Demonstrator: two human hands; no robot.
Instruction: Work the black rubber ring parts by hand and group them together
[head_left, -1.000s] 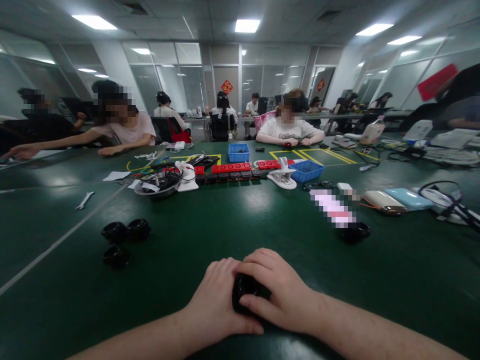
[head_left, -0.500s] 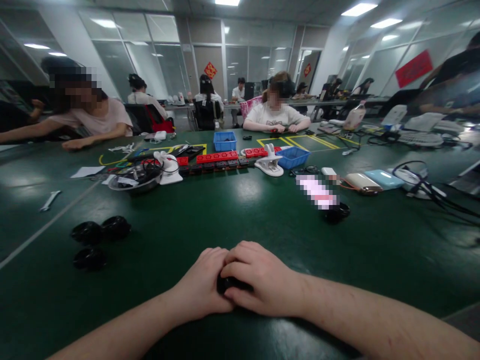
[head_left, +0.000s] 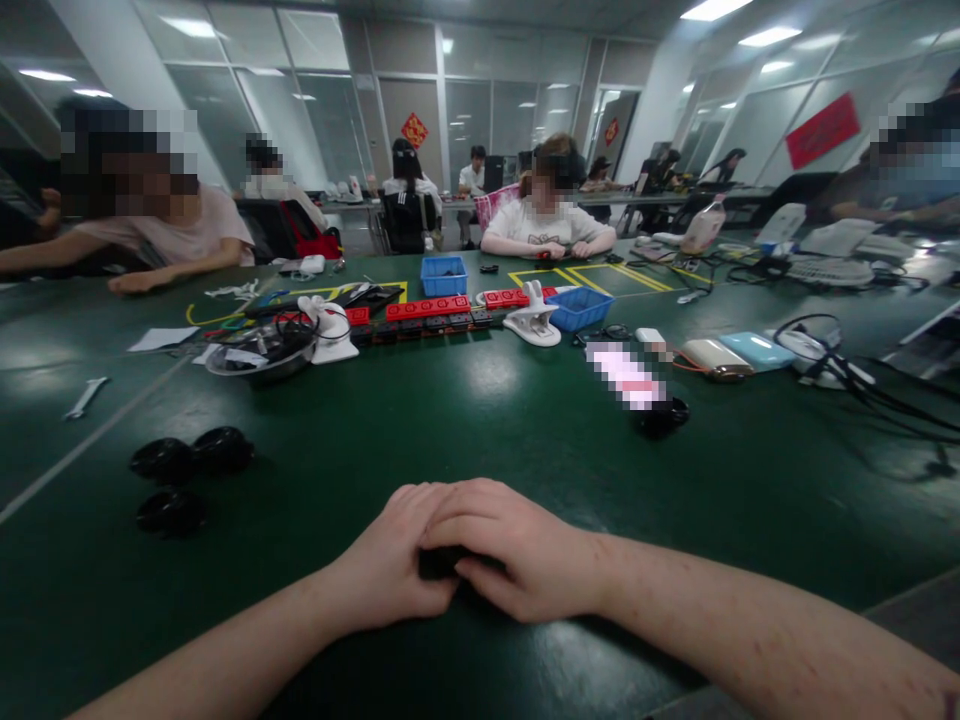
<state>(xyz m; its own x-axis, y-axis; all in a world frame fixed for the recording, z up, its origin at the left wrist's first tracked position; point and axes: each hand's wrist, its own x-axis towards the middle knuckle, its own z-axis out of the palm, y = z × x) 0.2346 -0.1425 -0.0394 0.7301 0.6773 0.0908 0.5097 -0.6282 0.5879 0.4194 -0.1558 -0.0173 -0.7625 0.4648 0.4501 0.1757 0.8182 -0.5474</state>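
Observation:
Near the table's front edge, my left hand and my right hand are closed together around a black round part. Only a small dark patch of it shows between thumbs and fingers, so its exact kind is hidden. The right fingers lie over the top, overlapping the left fingers. To the left on the green table lie several loose black round, cup-like parts, apart from my hands. Another black round part sits to the right, beside a blurred-out phone-shaped object.
Across the middle stand a metal bowl of small parts, a row of red and black blocks, white clip stands and blue bins. A wrench lies left; power banks and cables lie right. Co-workers sit opposite and left.
The view has shifted slightly, moving the table items a little to the left. My right fingers have slid further over the left hand and the black part; both hands still hold it.

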